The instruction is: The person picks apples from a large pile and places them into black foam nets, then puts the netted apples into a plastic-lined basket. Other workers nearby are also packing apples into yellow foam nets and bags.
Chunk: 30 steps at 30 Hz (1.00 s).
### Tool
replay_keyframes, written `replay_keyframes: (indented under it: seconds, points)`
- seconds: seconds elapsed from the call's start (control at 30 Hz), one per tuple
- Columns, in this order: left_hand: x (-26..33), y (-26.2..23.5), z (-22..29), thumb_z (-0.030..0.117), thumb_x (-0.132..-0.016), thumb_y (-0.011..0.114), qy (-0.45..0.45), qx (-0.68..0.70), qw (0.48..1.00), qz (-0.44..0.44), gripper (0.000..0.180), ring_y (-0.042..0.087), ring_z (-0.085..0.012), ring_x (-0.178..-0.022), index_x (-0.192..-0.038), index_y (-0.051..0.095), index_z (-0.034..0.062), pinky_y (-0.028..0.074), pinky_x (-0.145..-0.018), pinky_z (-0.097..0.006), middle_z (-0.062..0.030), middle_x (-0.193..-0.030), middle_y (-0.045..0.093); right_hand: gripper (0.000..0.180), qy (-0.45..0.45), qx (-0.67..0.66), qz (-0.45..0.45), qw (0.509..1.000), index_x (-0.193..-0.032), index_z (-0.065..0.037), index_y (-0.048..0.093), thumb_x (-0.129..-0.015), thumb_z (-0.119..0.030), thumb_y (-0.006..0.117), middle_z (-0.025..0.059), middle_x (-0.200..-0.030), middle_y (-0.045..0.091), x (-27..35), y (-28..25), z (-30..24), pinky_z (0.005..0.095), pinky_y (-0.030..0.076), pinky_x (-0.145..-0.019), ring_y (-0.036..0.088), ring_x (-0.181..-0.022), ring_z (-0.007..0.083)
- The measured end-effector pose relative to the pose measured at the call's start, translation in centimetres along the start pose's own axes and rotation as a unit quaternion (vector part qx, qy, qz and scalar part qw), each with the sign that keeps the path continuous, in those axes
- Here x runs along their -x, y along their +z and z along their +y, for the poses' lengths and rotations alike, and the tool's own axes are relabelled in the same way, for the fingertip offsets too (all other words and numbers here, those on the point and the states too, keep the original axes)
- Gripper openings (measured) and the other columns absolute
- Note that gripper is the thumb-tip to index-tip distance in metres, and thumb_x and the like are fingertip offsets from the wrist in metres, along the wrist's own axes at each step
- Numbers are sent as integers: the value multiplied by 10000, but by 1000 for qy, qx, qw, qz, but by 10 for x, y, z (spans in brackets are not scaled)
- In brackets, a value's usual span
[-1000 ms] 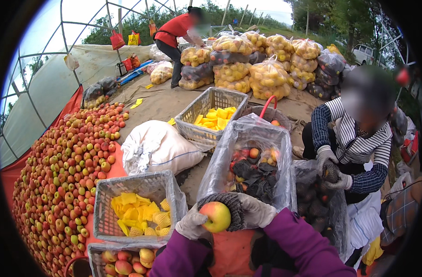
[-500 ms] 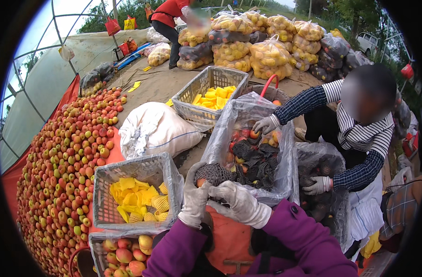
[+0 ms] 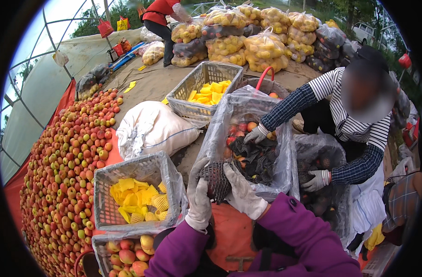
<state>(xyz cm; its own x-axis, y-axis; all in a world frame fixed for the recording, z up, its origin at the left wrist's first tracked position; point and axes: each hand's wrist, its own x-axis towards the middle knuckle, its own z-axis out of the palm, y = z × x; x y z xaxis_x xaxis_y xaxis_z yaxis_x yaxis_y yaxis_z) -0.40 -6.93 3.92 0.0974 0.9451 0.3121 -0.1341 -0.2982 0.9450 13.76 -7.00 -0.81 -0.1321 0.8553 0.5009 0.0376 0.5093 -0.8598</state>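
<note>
Between my two white-gloved hands is an apple in a dark mesh net sleeve (image 3: 215, 181), held above the near edge of a plastic-lined crate (image 3: 206, 152). My left hand (image 3: 198, 198) grips it from the left. The fingers of my right hand (image 3: 242, 191) press against its right side. Inside the lined crate, loose dark net sleeves (image 3: 257, 159) lie over red apples (image 3: 237, 130). Left of my hands stands a grey crate (image 3: 167, 184) with yellow foam net sleeves (image 3: 137, 196). Below it, another crate holds bare apples (image 3: 128, 256).
A co-worker's gloved hand (image 3: 256, 135) reaches into the lined crate; their other hand (image 3: 317, 180) is at a second lined crate (image 3: 342, 198). A white sack (image 3: 155, 127) and a large apple pile (image 3: 65, 180) are left. Bagged fruit (image 3: 266, 46) is stacked behind.
The net sleeve, stretched out sideways before, now covers the apple. My right hand has opened from its pinch and come to the apple's side. The co-worker's hand moved down onto the loose nets.
</note>
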Motion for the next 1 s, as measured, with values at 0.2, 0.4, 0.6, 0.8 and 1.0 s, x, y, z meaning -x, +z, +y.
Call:
replay_keyframes:
  seconds: [0.2,0.4,0.6,0.8,1.0]
  points:
    - [-5,10,-4,429,-744,764,247,-197,947,-57,788,443,-362,-1275,-1337,447,18,326,-1083,-468,-199,-1351,463,640,-87,179,22,980,-1354,-49,376,-779,-65,657,159,-1267,496,1,-6,-8,413,391,-1055,479,-1218,326]
    - [-5,12,-17,229,-688,837,355,-274,891,-72,503,494,-421,-1203,-1060,534,79,403,-1002,-530,-179,-1238,525,336,98,-246,60,962,-1273,-68,491,-982,-237,498,78,-1209,559,4,3,-14,319,422,-1017,533,-1146,164]
    - [0,13,-9,170,-837,689,341,-284,893,-76,257,557,-430,-1100,-991,508,71,452,-938,-508,-167,-1097,580,297,310,-668,18,676,-1217,-110,531,-947,-230,569,45,-1025,593,-1,1,-9,294,481,-869,574,-954,144]
    - [-3,21,-12,179,-941,559,354,-267,891,-95,189,595,-446,-1059,-1056,470,59,464,-927,-524,-201,-1092,625,692,319,-554,90,764,-1389,-39,309,-794,16,658,78,-1176,547,10,-1,-6,311,446,-959,548,-1095,190]
    - [-3,49,-22,116,-965,475,350,-226,893,-170,264,600,-409,-1100,-1223,500,64,481,-940,-493,-196,-1177,618,685,262,-429,134,854,-1350,-7,328,-790,-96,712,106,-1200,554,28,-41,-18,323,419,-1006,552,-1110,220]
